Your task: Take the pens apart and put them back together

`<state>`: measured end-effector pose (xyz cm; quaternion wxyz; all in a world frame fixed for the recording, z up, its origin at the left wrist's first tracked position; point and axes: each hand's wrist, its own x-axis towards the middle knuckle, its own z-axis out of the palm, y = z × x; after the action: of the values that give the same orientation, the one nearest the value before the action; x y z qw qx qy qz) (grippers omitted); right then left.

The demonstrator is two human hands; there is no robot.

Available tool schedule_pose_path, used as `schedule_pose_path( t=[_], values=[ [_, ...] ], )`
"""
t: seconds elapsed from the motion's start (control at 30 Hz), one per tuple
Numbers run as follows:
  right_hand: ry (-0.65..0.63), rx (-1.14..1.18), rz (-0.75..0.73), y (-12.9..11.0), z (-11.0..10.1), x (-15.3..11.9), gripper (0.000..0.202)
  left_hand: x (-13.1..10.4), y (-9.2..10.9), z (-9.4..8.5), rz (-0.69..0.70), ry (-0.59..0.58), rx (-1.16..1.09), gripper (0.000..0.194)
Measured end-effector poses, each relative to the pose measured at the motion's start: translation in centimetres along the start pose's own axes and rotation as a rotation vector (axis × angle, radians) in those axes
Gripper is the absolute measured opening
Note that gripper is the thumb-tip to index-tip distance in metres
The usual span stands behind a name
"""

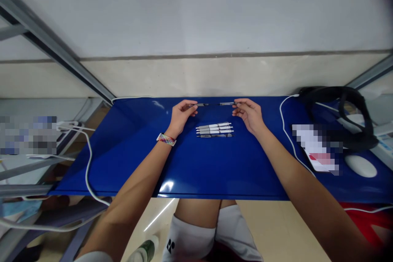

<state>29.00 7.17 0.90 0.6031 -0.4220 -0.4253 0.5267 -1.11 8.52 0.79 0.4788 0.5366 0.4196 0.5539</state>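
My left hand (pixel 183 115) pinches a dark pen piece (pixel 202 104) between thumb and fingers, its free end pointing right. Opposite it, my right hand (pixel 249 114) grips a clear pen piece (pixel 226 103) with a dark end pointing left. A small gap separates the two pieces, which are roughly in line over the far part of the table. Nearer to me, several white-and-grey pens (pixel 214 128) lie side by side in a row. Just below them in the row is a black-and-grey pen (pixel 215 135).
The blue table (pixel 221 168) meets a wall at the back. On the right are a white cable (pixel 284 125), a phone-like item (pixel 316 151), a black strapped headset (pixel 365 110) and a white mouse (pixel 360 166). Another cable (pixel 89 163) hangs at left; a bottle (pixel 145 250) stands below.
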Motion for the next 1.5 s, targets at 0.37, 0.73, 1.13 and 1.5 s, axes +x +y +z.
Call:
schedule_pose_path(
  t=[0.37, 0.73, 1.13, 1.5],
  values=[
    [-0.007, 0.012, 0.0, 0.1, -0.1, 0.1, 0.027, 0.0, 0.3, 0.2, -0.017, 0.009, -0.029, 0.042],
    [0.004, 0.019, 0.003, -0.2, 0.0, 0.0, 0.024, 0.1, 0.0, 0.0, -0.003, -0.005, -0.013, 0.04],
    [-0.107, -0.097, -0.023, 0.0, 0.9, -1.0, 0.035, -0.2, 0.2, 0.7, 0.025, -0.098, 0.099, 0.036],
    [-0.159, -0.149, -0.072, -0.6, 1.8, -1.9, 0.037, -0.5, 0.9, 0.8, 0.016, -0.111, 0.264, 0.061]
  ],
)
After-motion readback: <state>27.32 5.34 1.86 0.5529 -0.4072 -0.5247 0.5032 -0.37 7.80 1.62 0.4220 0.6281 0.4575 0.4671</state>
